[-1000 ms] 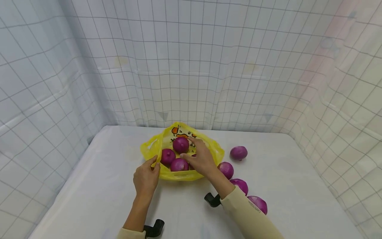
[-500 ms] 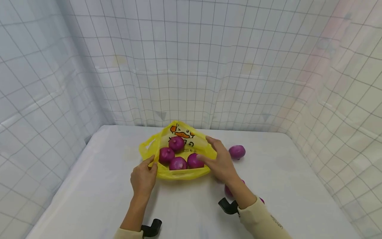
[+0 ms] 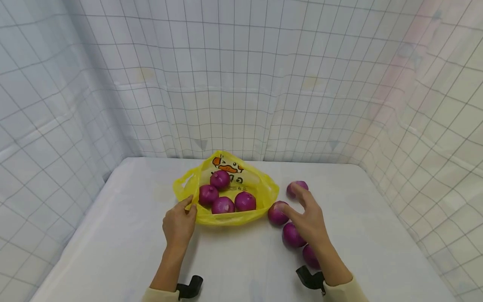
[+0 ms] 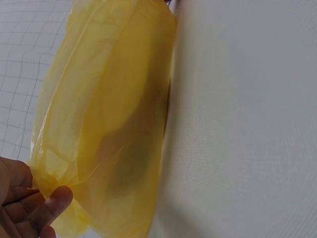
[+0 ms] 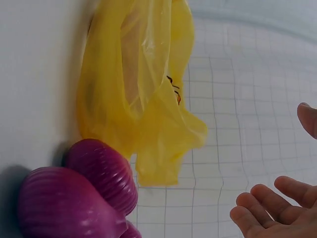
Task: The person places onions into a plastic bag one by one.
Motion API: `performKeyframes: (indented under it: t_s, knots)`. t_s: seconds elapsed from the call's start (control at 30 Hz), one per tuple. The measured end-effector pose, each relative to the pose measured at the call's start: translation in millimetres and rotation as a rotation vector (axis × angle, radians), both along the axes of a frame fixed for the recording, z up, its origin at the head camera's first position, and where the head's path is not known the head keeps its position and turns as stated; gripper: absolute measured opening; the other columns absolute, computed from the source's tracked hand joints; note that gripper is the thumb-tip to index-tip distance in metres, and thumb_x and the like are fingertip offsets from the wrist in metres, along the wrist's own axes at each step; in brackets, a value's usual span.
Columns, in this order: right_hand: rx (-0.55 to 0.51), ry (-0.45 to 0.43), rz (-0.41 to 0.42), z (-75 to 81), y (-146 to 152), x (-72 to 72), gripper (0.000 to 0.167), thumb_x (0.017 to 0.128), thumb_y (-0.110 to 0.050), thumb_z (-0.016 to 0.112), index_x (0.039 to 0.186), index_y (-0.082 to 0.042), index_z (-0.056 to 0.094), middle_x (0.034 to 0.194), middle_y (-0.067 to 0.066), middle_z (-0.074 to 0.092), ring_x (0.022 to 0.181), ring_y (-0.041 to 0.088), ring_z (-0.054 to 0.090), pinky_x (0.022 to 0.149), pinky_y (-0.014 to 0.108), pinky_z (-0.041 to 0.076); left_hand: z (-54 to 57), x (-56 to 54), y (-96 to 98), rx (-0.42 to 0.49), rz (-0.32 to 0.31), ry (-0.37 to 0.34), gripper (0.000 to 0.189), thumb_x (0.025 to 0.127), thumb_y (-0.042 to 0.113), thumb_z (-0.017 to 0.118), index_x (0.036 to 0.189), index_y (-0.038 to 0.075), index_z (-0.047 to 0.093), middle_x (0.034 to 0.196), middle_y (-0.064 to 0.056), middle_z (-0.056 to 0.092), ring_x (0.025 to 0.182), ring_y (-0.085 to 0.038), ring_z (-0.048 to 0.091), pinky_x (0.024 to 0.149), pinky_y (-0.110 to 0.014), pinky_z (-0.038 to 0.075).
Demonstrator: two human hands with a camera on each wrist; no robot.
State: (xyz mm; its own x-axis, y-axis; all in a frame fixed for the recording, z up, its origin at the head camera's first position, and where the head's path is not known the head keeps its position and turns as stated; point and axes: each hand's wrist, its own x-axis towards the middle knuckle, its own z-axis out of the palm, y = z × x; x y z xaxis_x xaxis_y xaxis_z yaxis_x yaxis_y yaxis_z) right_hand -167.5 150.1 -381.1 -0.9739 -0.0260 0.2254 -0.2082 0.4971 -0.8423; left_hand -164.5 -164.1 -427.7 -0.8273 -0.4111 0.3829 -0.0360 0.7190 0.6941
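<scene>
A yellow plastic bag (image 3: 226, 219) with a printed duck face lies with its mouth held wide. Several red onions sit inside, among them one at the front (image 3: 223, 205). My left hand (image 3: 179, 221) pinches the bag's left rim between thumb and fingers; the left wrist view shows the thin film (image 4: 124, 99) gathered at the fingertips. My right hand (image 3: 310, 218) hovers with fingers spread and holds nothing. Below it, a red onion (image 3: 277, 214) lies beside the bag's right side, close to the thumb. In the right wrist view the open hand (image 5: 277, 208) is apart from the onions (image 5: 64, 206).
More red onions lie in a row toward the front right, including one (image 3: 292, 235) partly behind my right hand. Another onion (image 3: 291, 191) lies farther back, partly hidden by the fingers. White table (image 3: 124, 235); a gridded white curtain (image 3: 241, 84) encloses the back and sides.
My right hand has left the bag and moved right, over the loose onions, leaving an onion at the bag's right front. The left hand keeps its pinch on the rim.
</scene>
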Motion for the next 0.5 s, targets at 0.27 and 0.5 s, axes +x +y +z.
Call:
performKeyframes:
  t_s: [0.27, 0.5]
  knots:
    - [0.065, -0.101, -0.063, -17.3, 26, 23.3, 0.076, 0.080, -0.046, 0.070, 0.143, -0.019, 0.037, 0.147, 0.006, 0.042, 0.136, 0.030, 0.040, 0.107, 0.044, 0.037, -1.3, -0.3, -1.7, -0.006, -0.002, 0.021, 0.032, 0.084, 0.013, 0.061, 0.114, 0.005, 0.068, 0.092, -0.018, 0.073, 0.060, -0.025, 0.067, 0.042, -0.027, 0.038]
    - [0.128, -0.142, -0.105, -36.5, 46, 39.6, 0.075, 0.081, -0.040, 0.071, 0.142, -0.012, 0.038, 0.145, 0.014, 0.043, 0.133, 0.038, 0.042, 0.107, 0.048, 0.036, -2.1, 0.6, -1.7, 0.007, 0.008, 0.006, 0.032, 0.084, 0.014, 0.062, 0.115, 0.007, 0.068, 0.093, -0.017, 0.073, 0.062, -0.026, 0.068, 0.043, -0.028, 0.039]
